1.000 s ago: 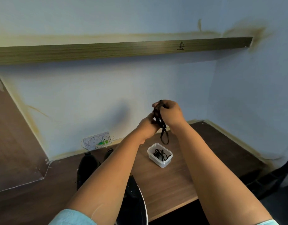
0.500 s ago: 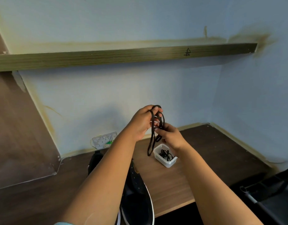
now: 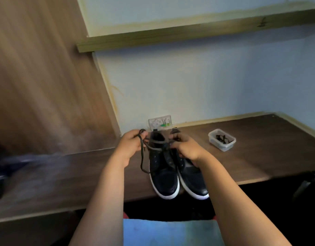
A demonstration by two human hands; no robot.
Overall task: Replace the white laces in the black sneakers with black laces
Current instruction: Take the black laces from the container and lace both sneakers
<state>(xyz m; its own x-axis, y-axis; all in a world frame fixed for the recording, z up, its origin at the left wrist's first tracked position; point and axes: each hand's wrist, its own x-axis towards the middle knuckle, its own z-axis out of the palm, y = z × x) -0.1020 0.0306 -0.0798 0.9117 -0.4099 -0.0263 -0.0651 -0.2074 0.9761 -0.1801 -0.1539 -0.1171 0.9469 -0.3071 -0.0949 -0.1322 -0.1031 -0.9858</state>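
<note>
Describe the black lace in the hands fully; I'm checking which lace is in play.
The black lace is a thin, flat, dark cord, limp and loose. The left hand grips one part, a small loop poking above its fingers; the right hand pinches another. It spans between them above the black sneakers, and a slack loop hangs below the left hand.

Plenty of bare desk [image 3: 259, 162] between the sneakers [image 3: 172, 167] and the plastic tub [image 3: 222, 139]. Back wall, socket plate [image 3: 160, 122] and left wood panel [image 3: 46, 86] box things in; shelf [image 3: 188, 32] overhead.
</note>
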